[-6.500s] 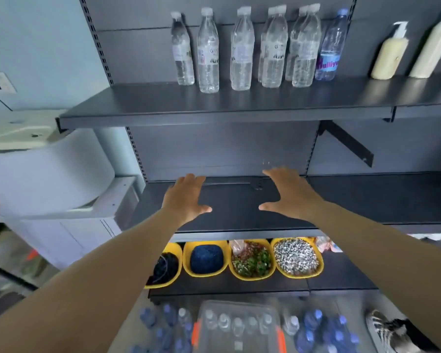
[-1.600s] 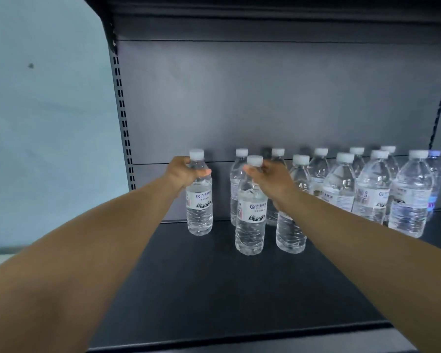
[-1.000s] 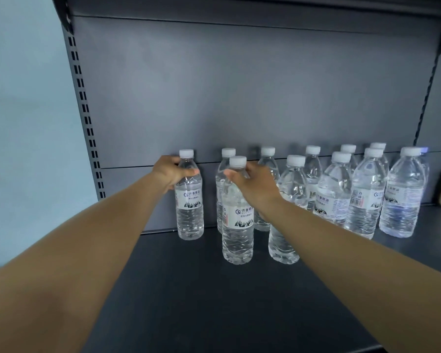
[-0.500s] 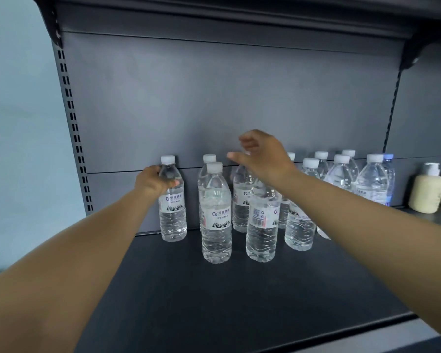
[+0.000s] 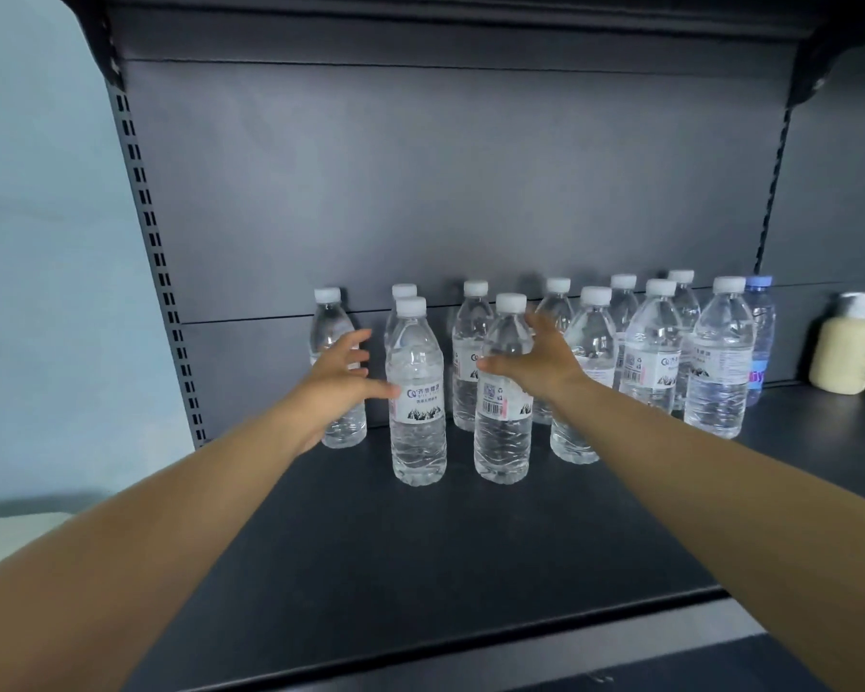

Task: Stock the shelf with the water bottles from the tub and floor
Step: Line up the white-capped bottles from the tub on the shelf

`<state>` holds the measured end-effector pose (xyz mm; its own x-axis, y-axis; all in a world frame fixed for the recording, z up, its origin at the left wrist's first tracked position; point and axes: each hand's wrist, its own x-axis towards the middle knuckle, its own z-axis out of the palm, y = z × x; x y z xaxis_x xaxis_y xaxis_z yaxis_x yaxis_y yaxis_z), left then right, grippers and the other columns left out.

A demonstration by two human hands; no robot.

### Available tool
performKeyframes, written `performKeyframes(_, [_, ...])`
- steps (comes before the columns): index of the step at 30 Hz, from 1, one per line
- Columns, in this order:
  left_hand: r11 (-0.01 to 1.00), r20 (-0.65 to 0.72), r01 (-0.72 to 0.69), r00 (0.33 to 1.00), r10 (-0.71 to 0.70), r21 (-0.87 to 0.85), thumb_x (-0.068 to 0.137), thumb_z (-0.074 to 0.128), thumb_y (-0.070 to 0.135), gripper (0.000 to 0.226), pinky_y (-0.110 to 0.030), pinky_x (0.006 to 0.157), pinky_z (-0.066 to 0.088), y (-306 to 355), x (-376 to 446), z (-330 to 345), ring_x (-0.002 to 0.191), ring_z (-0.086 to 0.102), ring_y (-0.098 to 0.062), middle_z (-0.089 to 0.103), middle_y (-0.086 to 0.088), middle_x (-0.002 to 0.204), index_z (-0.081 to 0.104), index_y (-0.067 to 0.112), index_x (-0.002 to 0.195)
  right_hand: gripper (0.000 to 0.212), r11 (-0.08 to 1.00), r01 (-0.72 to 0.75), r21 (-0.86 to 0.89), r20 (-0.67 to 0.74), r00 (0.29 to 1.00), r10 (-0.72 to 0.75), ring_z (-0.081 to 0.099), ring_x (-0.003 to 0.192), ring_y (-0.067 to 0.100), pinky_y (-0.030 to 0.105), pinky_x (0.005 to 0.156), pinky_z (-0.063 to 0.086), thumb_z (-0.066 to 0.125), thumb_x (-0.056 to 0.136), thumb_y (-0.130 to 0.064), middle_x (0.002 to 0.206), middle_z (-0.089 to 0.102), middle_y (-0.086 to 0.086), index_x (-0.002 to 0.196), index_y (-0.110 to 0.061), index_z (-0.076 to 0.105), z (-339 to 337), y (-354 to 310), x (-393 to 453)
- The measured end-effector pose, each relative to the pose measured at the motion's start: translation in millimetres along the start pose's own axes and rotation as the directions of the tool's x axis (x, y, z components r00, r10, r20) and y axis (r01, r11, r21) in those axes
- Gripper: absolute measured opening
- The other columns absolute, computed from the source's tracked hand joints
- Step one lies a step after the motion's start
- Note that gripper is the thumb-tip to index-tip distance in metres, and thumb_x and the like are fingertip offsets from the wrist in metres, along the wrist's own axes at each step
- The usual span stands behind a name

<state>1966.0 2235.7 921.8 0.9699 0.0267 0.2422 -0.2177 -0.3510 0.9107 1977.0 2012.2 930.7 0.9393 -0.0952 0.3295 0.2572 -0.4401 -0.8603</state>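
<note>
Several clear water bottles with white caps stand upright on a dark shelf (image 5: pixel 420 556), in two rough rows against its back panel. My left hand (image 5: pixel 338 379) is open, fingers spread, just in front of the leftmost bottle (image 5: pixel 331 337) and beside a front-row bottle (image 5: pixel 417 392). My right hand (image 5: pixel 535 359) is open too, fingers spread over another front-row bottle (image 5: pixel 503 427), holding nothing. More bottles (image 5: pixel 720 362) stand further right, and a blue-capped bottle (image 5: pixel 760 337) ends the back row.
A cream pump bottle (image 5: pixel 846 349) stands at the shelf's far right. A slotted upright (image 5: pixel 158 272) marks the shelf's left side, with a pale blue wall beyond. An upper shelf overhangs at the top. Bare shelf surface lies in front of the bottles.
My left hand has let go of the leftmost bottle and opened. My right hand has come down from above the bottles to the front-row bottle. Both placed bottles stand on the shelf.
</note>
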Motion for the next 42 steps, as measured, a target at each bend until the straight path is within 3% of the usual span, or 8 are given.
performKeyframes(7, [1.0,-0.003,-0.017,1.0,0.017,-0.005,0.073,0.077,0.01,0.073,-0.04,0.097,0.047,8.5,1.5,32.7,0.108,0.055,-0.019,0.052,0.003,0.112,0.04,0.022,0.134,0.085,0.998,0.02,-0.057,0.0,1.0,-0.02,0.042,0.13,0.027,0.03,0.1,0.036,0.078,0.074,-0.022,0.146,0.04,0.007,0.143,-0.013,0.029,-4.4,5.0,11.9])
performKeyframes(15, [0.998,-0.054,-0.004,0.999,0.0,-0.061,0.073,0.075,0.0,0.071,-0.039,0.089,0.052,8.0,13.4,45.3,0.099,0.058,-0.019,0.057,0.005,0.1,0.042,0.018,0.134,0.078,0.999,0.031,-0.008,0.034,0.999,-0.031,0.047,0.12,0.021,0.022,0.087,0.034,0.077,0.075,-0.019,0.14,0.045,0.005,0.14,-0.013,0.034,-9.7,14.5,20.7])
performKeyframes(20, [0.996,-0.082,-0.009,0.997,0.002,-0.085,0.075,0.072,-0.003,0.069,-0.036,0.086,0.05,9.8,14.1,51.7,0.098,0.057,-0.018,0.055,0.01,0.093,0.042,0.018,0.133,0.07,0.999,0.044,0.006,0.07,0.997,-0.044,0.043,0.105,0.011,0.024,0.084,0.035,0.076,0.076,-0.019,0.123,0.049,-0.002,0.134,-0.015,0.038,-10.4,18.8,21.3])
performKeyframes(26, [1.0,-0.127,-0.011,0.992,0.014,0.02,0.076,0.073,0.002,0.066,-0.028,0.082,0.043,16.7,3.0,56.9,0.102,0.056,-0.018,0.055,0.0,0.109,0.042,0.013,0.133,0.074,0.993,0.067,-0.1,0.147,0.988,-0.052,0.047,0.124,0.022,0.027,0.092,0.036,0.076,0.076,-0.024,0.134,0.048,0.001,0.136,-0.014,0.035,-21.3,17.8,12.7])
performKeyframes(31, [0.974,-0.113,0.064,0.993,-0.041,0.216,0.077,0.075,0.011,0.079,-0.026,0.088,0.037,33.5,-26.7,63.2,0.116,0.049,-0.019,0.05,0.001,0.126,0.029,0.013,0.141,0.08,0.93,0.229,-0.288,0.22,0.961,-0.169,0.038,0.132,0.024,0.026,0.098,0.033,0.072,0.08,-0.024,0.147,0.037,0.006,0.144,-0.013,0.025,-54.5,19.1,-8.9])
performKeyframes(34, [0.885,-0.094,0.084,0.995,-0.046,0.459,0.075,0.077,0.019,0.086,-0.026,0.094,0.036,46.8,-51.3,70.6,0.128,0.043,-0.023,0.042,-0.005,0.142,0.026,0.017,0.145,0.079,0.885,0.326,-0.331,0.269,0.932,-0.243,0.036,0.134,0.022,0.026,0.103,0.03,0.072,0.08,-0.023,0.148,0.035,0.004,0.145,-0.015,0.027,-80.2,18.3,-24.2])
performKeyframes(37, [0.701,-0.063,0.085,0.996,-0.057,0.708,0.075,0.076,0.028,0.093,-0.032,0.105,0.035,60.6,-77.6,82.3,0.134,0.036,-0.028,0.026,-0.012,0.151,0.019,0.019,0.148,0.08,0.821,0.415,-0.393,0.322,0.898,-0.3,0.032,0.137,0.022,0.031,0.108,0.029,0.072,0.08,-0.027,0.15,0.032,0.005,0.146,-0.017,0.027,-108.3,17.4,-43.8])
performKeyframes(42, [0.443,-0.043,0.089,0.993,-0.113,0.892,0.074,0.075,0.04,0.097,-0.045,0.108,0.036,80.0,-128.0,105.8,0.137,0.031,-0.032,0.022,-0.01,0.152,0.015,0.023,0.148,0.086,0.693,0.475,-0.542,0.395,0.872,-0.288,0.029,0.137,0.028,0.037,0.108,0.031,0.072,0.078,-0.036,0.149,0.03,0.01,0.146,-0.018,0.024,-150.3,23.4,-86.1])
